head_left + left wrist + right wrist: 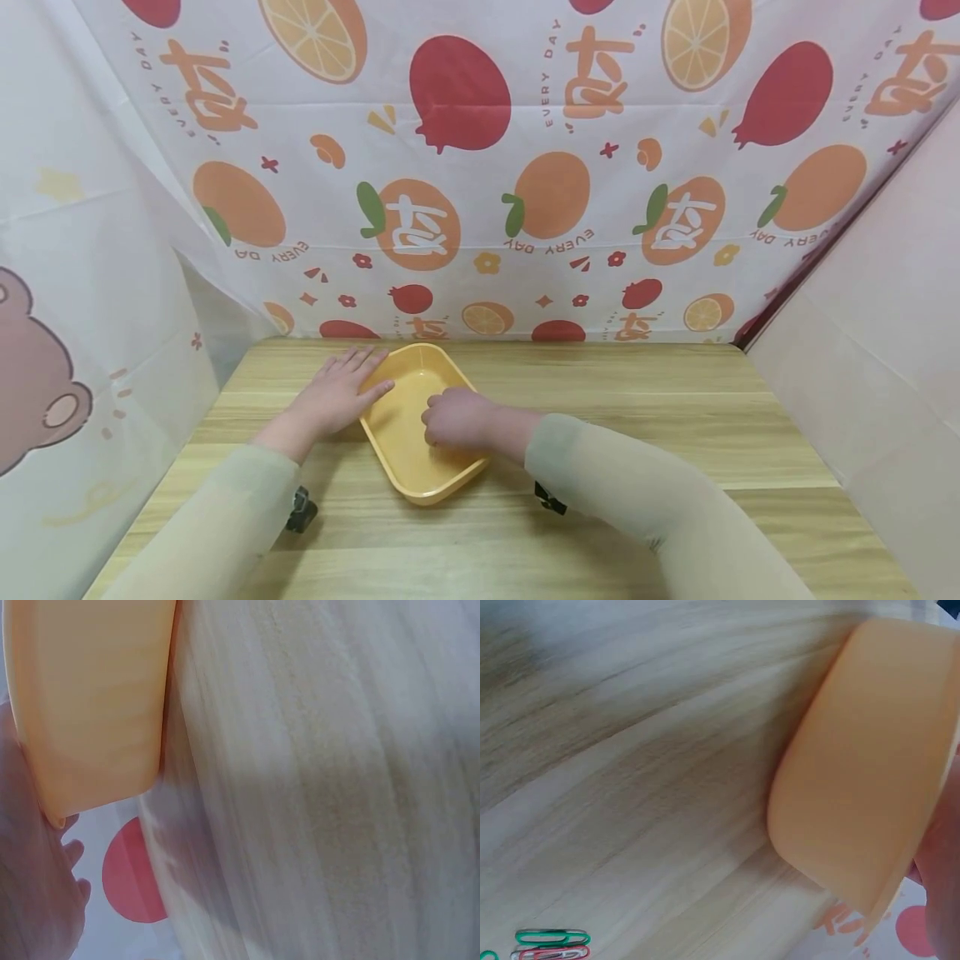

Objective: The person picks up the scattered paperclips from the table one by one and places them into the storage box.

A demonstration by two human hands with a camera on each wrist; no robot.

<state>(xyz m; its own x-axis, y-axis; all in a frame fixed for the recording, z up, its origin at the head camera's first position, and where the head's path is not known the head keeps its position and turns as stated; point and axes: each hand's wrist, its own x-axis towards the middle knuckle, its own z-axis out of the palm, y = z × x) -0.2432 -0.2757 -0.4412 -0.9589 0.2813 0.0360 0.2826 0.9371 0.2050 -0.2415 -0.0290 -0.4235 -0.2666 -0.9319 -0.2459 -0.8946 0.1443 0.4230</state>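
Observation:
A shallow yellow plastic tray (408,408) with rounded corners sits slanted on the table. My left hand (341,387) rests on its left rim, fingers extended and thumb reaching over the inside. My right hand (457,419) is over the tray's right half, its fingers curled with their tips hidden beneath; no object shows in it. In the right wrist view, part of that hand (939,862) shows behind the tray's outer wall (855,765). A green paper clip (553,937) lies on the table there beside a red paper clip (550,953).
The wooden table (637,442) extends to both sides of the tray. A fruit-printed cloth (480,192) hangs along its back edge, with pale cloth walls at left (97,250) and right (892,292). Another green clip is cut off at the right wrist view's corner.

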